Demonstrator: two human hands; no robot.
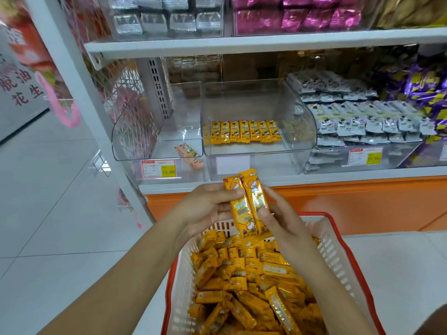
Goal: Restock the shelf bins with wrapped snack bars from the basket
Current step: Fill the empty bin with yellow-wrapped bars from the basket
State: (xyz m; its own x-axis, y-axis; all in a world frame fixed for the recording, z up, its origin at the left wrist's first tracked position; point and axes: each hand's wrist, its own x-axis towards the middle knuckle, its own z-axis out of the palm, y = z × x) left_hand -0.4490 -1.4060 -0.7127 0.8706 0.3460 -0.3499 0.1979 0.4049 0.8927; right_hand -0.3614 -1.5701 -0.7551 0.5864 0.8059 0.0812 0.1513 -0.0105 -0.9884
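Left hand (205, 209) and right hand (280, 221) both pinch two yellow bars (246, 204) above basket (338, 240). Risk: glossy wrappers slide apart, one bar drops before clear bin (256, 151).

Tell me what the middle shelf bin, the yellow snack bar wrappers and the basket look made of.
The middle shelf bin: clear rigid plastic, probably acrylic; glossy, bars show through its curved walls. The yellow snack bars: thin printed film wrappers, shiny with glare streaks and crimped ends; plastic or foil laminate, unclear. The basket: moulded plastic, matte white slotted walls, red rim.
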